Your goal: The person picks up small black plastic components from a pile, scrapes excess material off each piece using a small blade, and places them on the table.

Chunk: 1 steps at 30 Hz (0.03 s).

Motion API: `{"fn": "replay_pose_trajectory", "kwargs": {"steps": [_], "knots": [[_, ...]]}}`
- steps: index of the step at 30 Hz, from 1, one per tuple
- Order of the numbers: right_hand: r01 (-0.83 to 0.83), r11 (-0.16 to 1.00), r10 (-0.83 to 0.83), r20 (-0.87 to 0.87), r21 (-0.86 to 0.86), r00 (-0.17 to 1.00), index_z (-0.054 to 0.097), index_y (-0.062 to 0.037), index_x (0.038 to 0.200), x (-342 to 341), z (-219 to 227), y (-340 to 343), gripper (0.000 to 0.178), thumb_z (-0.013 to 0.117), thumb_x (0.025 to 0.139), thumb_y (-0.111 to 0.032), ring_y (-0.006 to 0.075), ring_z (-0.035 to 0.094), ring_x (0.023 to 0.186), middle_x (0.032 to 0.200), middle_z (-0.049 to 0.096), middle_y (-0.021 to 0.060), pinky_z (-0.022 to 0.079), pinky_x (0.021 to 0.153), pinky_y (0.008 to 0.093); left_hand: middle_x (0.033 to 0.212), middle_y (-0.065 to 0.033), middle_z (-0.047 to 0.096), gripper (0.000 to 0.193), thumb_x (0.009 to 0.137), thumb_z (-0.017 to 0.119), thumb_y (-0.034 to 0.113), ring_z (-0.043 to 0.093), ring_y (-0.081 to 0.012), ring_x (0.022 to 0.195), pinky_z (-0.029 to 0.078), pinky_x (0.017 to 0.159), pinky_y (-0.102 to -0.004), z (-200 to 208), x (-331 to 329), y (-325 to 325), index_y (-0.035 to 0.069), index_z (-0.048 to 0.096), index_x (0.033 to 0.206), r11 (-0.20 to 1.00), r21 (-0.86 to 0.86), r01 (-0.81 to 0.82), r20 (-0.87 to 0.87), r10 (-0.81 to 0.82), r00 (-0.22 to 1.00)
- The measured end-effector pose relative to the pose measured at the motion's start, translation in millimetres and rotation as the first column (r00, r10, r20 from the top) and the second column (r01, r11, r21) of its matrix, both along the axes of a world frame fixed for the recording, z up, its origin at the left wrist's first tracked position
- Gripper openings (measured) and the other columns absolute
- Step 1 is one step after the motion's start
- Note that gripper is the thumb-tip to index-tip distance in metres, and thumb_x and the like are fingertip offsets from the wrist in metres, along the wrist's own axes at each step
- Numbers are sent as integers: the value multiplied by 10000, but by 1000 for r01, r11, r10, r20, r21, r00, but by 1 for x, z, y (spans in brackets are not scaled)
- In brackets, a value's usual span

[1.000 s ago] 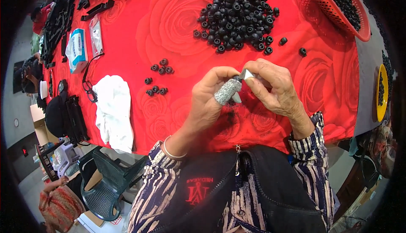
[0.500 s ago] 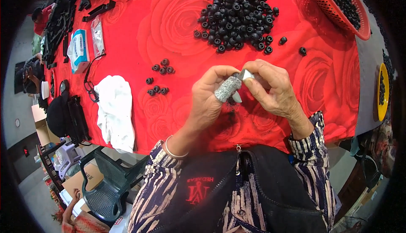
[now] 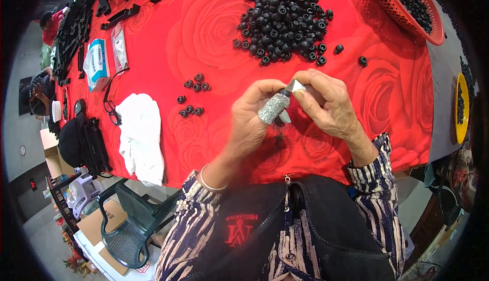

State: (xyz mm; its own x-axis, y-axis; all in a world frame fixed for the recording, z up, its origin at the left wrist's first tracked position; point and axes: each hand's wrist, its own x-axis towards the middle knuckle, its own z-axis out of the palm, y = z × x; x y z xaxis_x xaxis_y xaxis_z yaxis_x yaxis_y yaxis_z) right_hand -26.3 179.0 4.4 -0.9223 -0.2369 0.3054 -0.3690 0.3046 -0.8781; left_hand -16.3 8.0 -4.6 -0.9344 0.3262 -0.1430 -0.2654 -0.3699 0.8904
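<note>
My left hand [image 3: 248,109] is closed round a small black cap-like part [image 3: 285,93], mostly hidden by the fingers. A speckled grey wrap [image 3: 273,109] covers one of its digits, and a pale sliver shows just below. Pinched between the thumb and fingers of my right hand [image 3: 330,106] is a small silvery blade [image 3: 296,86], touching or nearly touching the black part. Dark crumbs lie on the red cloth below my hands. Beyond them sits a large heap of black caps [image 3: 285,23]; several more form a small group [image 3: 197,85] to the left.
A red basket [image 3: 433,34] of black parts stands far right, with a yellow tray [image 3: 461,133] below it. On the left lie a white cloth [image 3: 140,136], glasses [image 3: 113,112], a tissue box [image 3: 97,67] and long black pieces [image 3: 122,17]. A dark green chair [image 3: 125,227] stands lower left.
The blade and fingertips have shifted slightly, and more of the black part shows between my hands. Another person's arm at the lower left has gone out of view.
</note>
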Motion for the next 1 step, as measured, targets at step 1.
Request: {"fn": "replay_pose_trajectory", "kwargs": {"steps": [1], "knots": [[-1,1000,1,-6,-9,1000,553,10,932,0,-1,0,115,554,833,-48,81,464,532,711,511,44,355,479,236,871,-28,567,224,866,572,81,555,-83,706,469,602,-212,0,0,0,6,520,1070,1000,1,1,-16,-1,1000]]}}
